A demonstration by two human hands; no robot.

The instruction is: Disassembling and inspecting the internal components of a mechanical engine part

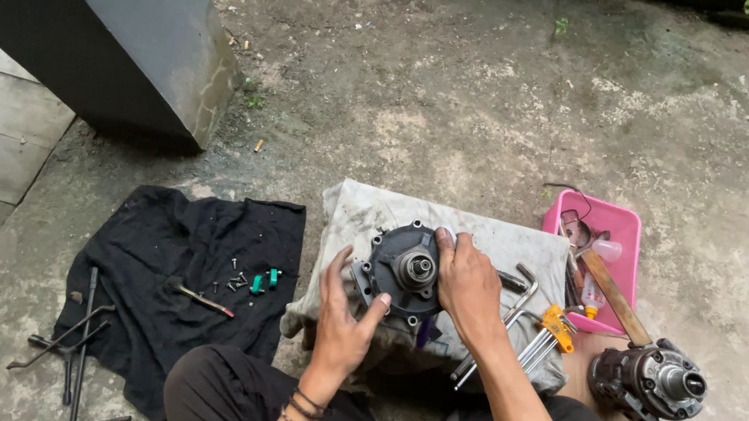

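Note:
A dark round metal housing [407, 269] with a central shaft stub and bolt holes around its rim lies on a dirty grey cloth [364, 214] on the concrete ground. My left hand [344, 315] grips its lower left edge, thumb and fingers spread against the rim. On the right side of the housing rests my right hand [466, 285], fingers curled over the upper rim. Both hands hold the part. My crossed legs in dark trousers fill the bottom of the view.
A black cloth [156, 245] at left carries small screws, green bits and a thin tool, with long hex keys at its lower edge. A hex key set [541, 335] lies right of the housing. A pink tray [624, 232], a second metal assembly [652, 381] on cardboard, and a dark pillar [95, 1] stand nearby.

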